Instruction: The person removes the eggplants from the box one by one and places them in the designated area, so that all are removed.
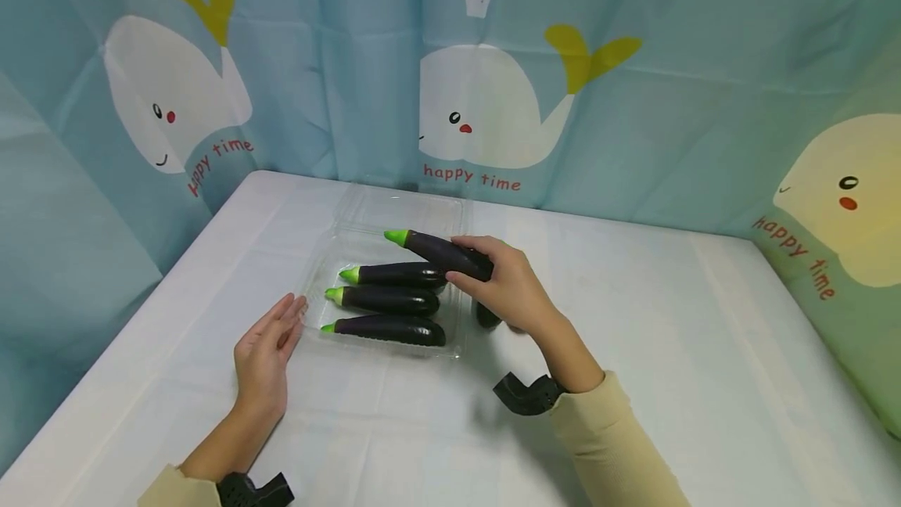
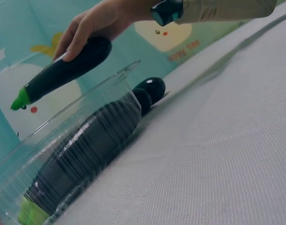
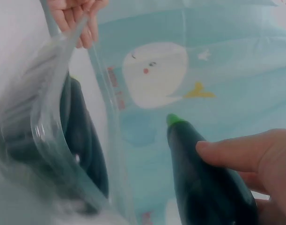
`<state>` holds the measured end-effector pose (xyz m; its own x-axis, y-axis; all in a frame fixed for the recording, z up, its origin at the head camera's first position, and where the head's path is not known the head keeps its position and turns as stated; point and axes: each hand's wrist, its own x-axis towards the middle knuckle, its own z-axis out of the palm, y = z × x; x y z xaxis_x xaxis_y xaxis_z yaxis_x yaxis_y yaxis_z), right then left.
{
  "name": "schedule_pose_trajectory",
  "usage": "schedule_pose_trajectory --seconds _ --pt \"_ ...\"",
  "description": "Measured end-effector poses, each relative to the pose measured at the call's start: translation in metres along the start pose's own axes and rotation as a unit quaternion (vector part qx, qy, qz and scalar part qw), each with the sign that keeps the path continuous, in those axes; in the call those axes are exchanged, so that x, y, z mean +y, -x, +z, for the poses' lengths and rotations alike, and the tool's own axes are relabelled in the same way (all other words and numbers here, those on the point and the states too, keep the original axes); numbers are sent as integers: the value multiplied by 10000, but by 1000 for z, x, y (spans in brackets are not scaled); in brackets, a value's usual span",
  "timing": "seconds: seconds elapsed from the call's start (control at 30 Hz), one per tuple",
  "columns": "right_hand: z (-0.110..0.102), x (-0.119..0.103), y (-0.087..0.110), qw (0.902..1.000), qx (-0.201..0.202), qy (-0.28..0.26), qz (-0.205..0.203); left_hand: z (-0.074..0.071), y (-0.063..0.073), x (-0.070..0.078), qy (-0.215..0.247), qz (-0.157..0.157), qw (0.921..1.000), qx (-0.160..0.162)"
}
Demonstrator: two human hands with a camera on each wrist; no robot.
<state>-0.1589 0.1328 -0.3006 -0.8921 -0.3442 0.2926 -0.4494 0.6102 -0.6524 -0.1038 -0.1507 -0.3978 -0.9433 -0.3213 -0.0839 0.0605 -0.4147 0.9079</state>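
My right hand point(image 1: 508, 282) grips a dark eggplant point(image 1: 450, 255) with a green stem end, thumb on one side and fingers on the other. It hangs tilted over a clear plastic container point(image 1: 383, 345), its stem pointing left. Three more eggplants lie side by side in the container, stems to the left; the nearest eggplant point(image 2: 86, 150) shows through the ribbed wall in the left wrist view. My left hand point(image 1: 267, 350) rests on the table with fairly straight fingertips against the container's left side.
The container's clear lid point(image 1: 404, 210) lies folded back behind it. Right of the container, partly under my right hand, more dark eggplants point(image 1: 487, 316) lie on the white-covered table point(image 1: 669, 350). A blue curtain point(image 1: 366, 61) with whale prints hangs behind the table.
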Motion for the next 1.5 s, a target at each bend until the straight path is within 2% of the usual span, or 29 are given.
schedule_pose_trajectory --seconds 0.23,0.47,0.63,0.83,1.0,1.27,1.5 --pt "-17 9 7 9991 247 79 346 1 1 2 -68 3 10000 -1" --pt "-39 26 18 9954 565 -75 767 1 1 1 -116 -47 9999 -9" --pt "-49 34 24 9940 614 -99 902 1 2 2 -22 -4 10000 -22" --pt "-60 42 31 9883 976 -101 1163 1 2 2 101 5 9999 -9" --pt "-60 48 35 9832 1147 -12 1417 0 2 1 -20 -40 10000 31" --pt "-56 54 37 9781 1131 -62 1746 1 3 1 -50 -46 10000 10" --pt "-51 69 36 9674 1195 14 2233 1 2 1 -86 -27 10000 -1"
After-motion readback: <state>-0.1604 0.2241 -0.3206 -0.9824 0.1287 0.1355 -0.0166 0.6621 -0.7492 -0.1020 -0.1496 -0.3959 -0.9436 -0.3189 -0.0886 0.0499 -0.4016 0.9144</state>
